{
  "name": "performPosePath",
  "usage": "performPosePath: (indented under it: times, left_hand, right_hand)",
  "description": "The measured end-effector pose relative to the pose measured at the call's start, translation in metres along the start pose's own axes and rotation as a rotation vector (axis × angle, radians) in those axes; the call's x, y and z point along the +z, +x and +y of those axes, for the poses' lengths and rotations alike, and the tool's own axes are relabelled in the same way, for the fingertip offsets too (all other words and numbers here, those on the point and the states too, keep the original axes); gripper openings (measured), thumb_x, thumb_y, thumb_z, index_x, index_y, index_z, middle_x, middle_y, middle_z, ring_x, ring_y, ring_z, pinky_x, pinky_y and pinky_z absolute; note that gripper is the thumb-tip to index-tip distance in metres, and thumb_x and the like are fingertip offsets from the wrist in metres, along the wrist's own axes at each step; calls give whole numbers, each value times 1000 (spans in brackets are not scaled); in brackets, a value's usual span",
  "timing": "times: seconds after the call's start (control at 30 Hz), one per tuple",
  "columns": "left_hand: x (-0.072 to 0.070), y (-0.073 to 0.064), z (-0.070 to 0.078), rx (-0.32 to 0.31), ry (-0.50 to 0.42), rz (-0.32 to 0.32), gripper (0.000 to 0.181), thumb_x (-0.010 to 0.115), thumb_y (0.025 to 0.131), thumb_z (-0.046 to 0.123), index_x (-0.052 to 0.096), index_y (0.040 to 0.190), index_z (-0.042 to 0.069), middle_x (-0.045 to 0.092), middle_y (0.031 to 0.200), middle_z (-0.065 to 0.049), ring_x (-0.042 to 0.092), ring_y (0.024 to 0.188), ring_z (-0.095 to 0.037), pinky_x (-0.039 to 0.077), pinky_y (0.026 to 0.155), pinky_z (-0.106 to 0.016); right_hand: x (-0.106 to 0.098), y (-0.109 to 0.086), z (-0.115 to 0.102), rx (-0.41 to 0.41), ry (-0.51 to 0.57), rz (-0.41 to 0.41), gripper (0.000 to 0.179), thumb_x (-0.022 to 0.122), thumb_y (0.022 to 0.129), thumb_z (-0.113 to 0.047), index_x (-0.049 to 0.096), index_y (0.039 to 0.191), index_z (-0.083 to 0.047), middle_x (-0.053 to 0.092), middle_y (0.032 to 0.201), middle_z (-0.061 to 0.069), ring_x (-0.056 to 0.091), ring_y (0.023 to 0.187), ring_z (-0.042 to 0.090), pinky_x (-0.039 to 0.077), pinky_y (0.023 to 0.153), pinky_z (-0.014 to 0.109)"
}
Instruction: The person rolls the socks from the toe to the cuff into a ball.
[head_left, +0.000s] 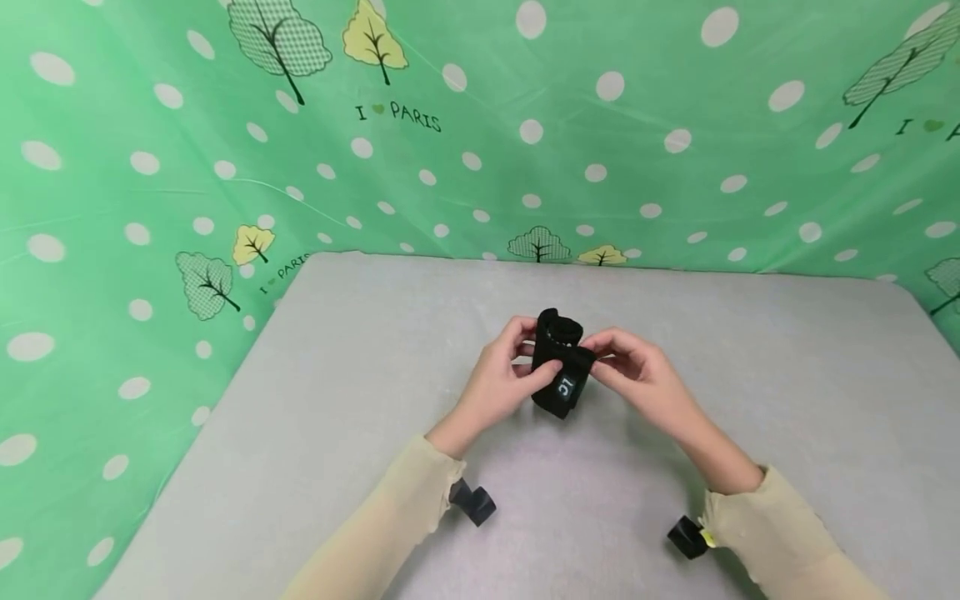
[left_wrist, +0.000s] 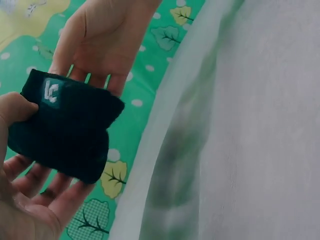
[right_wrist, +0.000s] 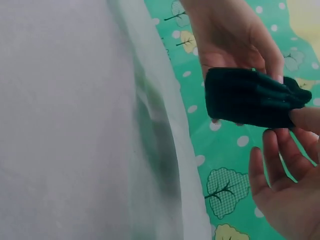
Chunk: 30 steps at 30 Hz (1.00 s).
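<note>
A black fabric roll [head_left: 551, 392], like a rolled-up sock, is held up above the table between both hands. It bears a small white letter mark, and its coiled end shows at the top in the head view. My left hand [head_left: 495, 379] grips it from the left, thumb across the front and fingers behind. On the other side, my right hand [head_left: 637, 375] pinches the roll's right edge between thumb and fingertips. From the left wrist view, the marked face of the fabric roll [left_wrist: 70, 125] shows; the right wrist view shows its folded layers [right_wrist: 245, 97].
A grey-covered table [head_left: 300, 467] lies under the hands. Behind it and to the left hangs a green sheet [head_left: 487, 125] with white dots and printed trees. Black devices [head_left: 476, 504] stick out at the sleeve cuffs.
</note>
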<state>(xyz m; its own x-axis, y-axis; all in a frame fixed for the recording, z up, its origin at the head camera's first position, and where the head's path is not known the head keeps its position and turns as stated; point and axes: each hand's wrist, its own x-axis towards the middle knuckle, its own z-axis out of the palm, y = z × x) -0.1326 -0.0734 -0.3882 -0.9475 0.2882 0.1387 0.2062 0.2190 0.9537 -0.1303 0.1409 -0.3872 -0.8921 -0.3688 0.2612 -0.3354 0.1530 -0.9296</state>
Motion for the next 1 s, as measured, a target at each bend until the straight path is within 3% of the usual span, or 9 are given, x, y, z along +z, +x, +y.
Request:
performPosePath:
  times: [0.17,0.37,0.5,0.6,0.7,0.8,0.93,1.0]
  left_hand:
    - [5,0,3,11,89,43,40,68,91,9,50,126,6,65,121,-12,64,103,-23,57,85,-25]
    - [14,-3,11,22,274,133,42,69,90,12,46,124,6,63,120,-11,67,103,-22,57,83,-29]
    - [19,-7,15,78,438,181,36,70,89,12,41,108,5,60,114,-11,63,94,-21,53,77,-28]
    - [19,-9,16,135,485,153,34,69,86,11,39,100,5,53,115,-10,57,92,-21,49,76,-28]
    - [19,-12,16,143,436,97,36,70,86,17,40,103,7,48,118,-9,54,98,-20,50,82,-28]
    - [19,-12,14,99,297,66,44,75,89,26,41,108,7,50,118,-9,57,104,-19,54,86,-29]
    - [17,-10,13,43,127,51,52,78,87,17,40,121,5,56,126,-13,63,112,-23,58,90,-34]
    - [17,-9,13,27,114,43,53,74,89,13,39,128,5,58,131,-14,65,113,-25,57,90,-34]
  right_hand:
    - [7,-1,-2,-48,-68,70,10,59,94,6,65,102,5,65,98,-15,61,92,2,50,86,14]
    - [17,-1,-5,-122,-179,185,9,65,89,9,66,95,1,67,90,-1,60,84,2,49,81,13]
    - [22,1,-5,-113,-206,232,9,66,88,8,62,90,0,65,85,4,57,79,3,49,76,15]
    - [24,2,-6,-85,-223,254,8,66,88,6,61,89,-1,63,85,4,57,78,3,48,74,16]
    - [24,2,-6,-63,-226,269,8,65,88,6,61,90,-1,62,85,4,56,78,4,47,74,16]
    - [23,1,-6,-55,-205,279,7,66,88,5,63,90,-1,62,85,2,56,78,4,48,74,16]
    - [22,-1,-7,-41,-161,277,6,70,87,4,67,89,-1,64,83,-6,58,77,3,49,75,15]
    - [22,-1,-7,-31,-150,268,6,72,87,3,70,89,-2,65,83,-10,60,78,3,50,75,15]
